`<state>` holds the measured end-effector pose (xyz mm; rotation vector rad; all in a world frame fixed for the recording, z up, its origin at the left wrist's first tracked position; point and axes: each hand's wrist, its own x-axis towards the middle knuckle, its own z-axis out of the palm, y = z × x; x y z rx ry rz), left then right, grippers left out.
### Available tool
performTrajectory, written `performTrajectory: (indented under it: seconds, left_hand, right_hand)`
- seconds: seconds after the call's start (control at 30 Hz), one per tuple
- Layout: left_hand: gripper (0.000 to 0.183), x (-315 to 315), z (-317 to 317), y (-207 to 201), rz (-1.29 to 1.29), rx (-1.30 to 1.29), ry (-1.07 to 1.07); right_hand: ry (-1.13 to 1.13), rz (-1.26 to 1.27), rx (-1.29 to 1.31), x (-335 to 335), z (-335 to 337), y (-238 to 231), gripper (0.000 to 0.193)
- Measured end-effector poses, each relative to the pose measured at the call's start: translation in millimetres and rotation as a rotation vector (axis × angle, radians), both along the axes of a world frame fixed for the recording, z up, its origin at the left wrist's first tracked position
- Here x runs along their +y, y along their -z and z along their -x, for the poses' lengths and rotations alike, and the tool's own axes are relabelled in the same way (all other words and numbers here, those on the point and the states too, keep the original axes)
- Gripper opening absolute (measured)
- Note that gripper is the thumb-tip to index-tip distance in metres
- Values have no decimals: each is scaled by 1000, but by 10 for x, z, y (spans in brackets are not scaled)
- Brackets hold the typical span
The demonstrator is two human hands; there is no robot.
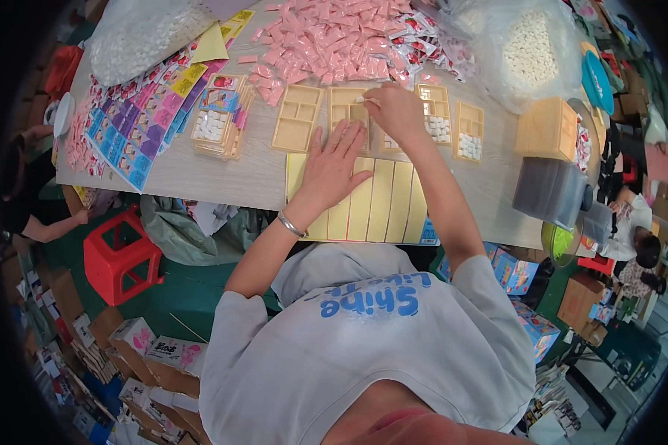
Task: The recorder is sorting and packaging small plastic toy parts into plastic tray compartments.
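Observation:
Several beige compartment trays stand in a row on the table. My left hand [332, 169] lies open, its fingertips on the lower part of one tray [346, 95]. Over that tray's upper right, the fingers of my right hand [395, 110] are pinched together; something small and pale shows at their tips, too small to name. To the left is a tray [297, 119] with bare compartments. A tray [436, 113] and a narrower tray [469, 132] on the right hold small white pieces. Another tray is partly hidden under my right wrist. A yellow sheet [360, 200] lies below my hands.
Pink packets [330, 37] are heaped at the back. Clear bags of white pieces [531, 52] stand behind, left and right. Filled trays [221, 119] and printed sheets [145, 122] lie left. Beige stacked trays [548, 130] and a grey bin [548, 191] are right; a red stool [122, 256] stands below.

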<state>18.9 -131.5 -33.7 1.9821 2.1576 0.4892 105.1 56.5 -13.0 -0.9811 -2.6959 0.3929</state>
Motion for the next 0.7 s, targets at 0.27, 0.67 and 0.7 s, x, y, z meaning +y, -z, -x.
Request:
performTrajectory:
  seconds: [0.27, 0.67, 0.7]
  left_hand:
    - [79, 41, 5, -18, 43, 11, 6]
    - [82, 213, -21, 149, -50, -17, -52]
    - [81, 216, -16, 159, -42, -21, -44]
  right_hand:
    - [-64, 103, 39, 107, 55, 193, 14]
    - [-209, 25, 15, 67, 269, 51, 18]
    - [-221, 18, -47, 74, 340, 54, 19]
